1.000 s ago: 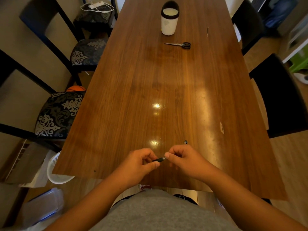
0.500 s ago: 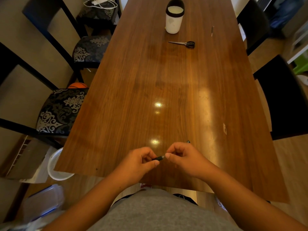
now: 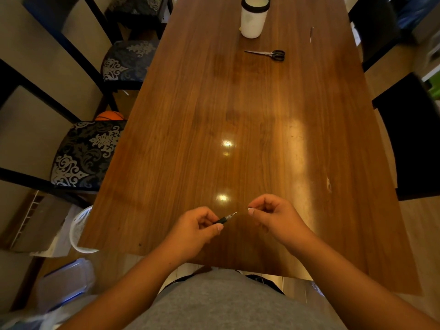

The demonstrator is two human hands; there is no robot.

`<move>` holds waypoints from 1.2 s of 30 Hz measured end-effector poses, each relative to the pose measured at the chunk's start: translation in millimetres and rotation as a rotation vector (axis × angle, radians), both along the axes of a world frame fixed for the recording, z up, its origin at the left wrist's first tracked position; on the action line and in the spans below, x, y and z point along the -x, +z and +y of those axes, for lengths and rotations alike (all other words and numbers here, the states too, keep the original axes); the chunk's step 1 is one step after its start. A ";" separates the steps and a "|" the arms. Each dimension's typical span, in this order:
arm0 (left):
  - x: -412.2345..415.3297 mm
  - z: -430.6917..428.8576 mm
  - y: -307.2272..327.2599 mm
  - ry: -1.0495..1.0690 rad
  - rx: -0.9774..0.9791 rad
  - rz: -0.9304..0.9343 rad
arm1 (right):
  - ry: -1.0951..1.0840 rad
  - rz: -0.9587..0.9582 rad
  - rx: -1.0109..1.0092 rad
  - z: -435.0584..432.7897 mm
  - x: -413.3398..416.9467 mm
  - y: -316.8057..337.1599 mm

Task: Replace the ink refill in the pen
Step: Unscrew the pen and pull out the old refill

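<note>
Item 1: left hand [image 3: 195, 228], held low over the near end of the counter [image 3: 238, 115]. Its fingers [image 3: 217, 226] are curled and pinched on the pen [image 3: 225, 219], a short dark barrel with a silvery tip and fine point. The tip sticks out past the thumb, pointing right and slightly away from the body.

Item 2: right hand [image 3: 273, 216], just beside the left, a small gap between them, not touching the pen. Thumb and forefinger are pressed together at the tips, facing the pen point. Whether anything small is pinched there cannot be told.

Item 3: counter, long, dark polished wood, with 3 bright light reflections along its midline ahead of the hands.

Item 4: scissors [image 3: 267, 54], black handles, lying flat at the far end, blades pointing left.

Item 5: white cup [image 3: 253, 17] with a dark rim, upright, just beyond the scissors.

Item 6: thin stick-like object [image 3: 311, 34], right of the cup, near the counter's far right edge; too small to identify.

Item 7: 2 chairs with patterned seats [image 3: 88, 156] along the left side, an orange ball [image 3: 110, 115] on the floor between them.

Item 8: dark chair [image 3: 412, 139] on the right side.

Item 9: white basket [image 3: 79, 231] on the floor at the near left corner.
</note>
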State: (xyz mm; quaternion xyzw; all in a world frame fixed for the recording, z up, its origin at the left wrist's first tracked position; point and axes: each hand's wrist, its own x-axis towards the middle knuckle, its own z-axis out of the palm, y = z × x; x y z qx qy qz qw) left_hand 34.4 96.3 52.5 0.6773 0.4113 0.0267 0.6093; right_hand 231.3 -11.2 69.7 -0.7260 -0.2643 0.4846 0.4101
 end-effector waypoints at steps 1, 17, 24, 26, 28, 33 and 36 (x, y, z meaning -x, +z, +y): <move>0.1 2.7 -1.9 0.005 0.003 0.008 | -0.013 -0.035 0.029 1.8 -2.7 -5.6; -5.7 44.5 -34.9 0.031 0.114 0.142 | 0.262 -0.661 0.331 45.4 -31.6 -90.5; -14.7 48.7 -40.6 0.020 0.132 0.136 | 0.269 -0.653 0.373 53.6 -35.7 -93.8; -17.9 48.2 -41.0 0.017 0.126 0.130 | 0.283 -0.637 0.381 52.9 -37.0 -92.1; -20.2 47.2 -40.5 0.011 0.120 0.127 | 0.296 -0.618 0.388 50.6 -38.9 -88.1; -22.5 42.0 -37.4 0.002 0.099 0.108 | 0.267 -0.496 0.394 31.9 -35.6 -69.4; -23.4 35.7 -35.0 -0.020 0.081 0.094 | 0.178 -0.202 0.371 16.0 -16.5 -54.3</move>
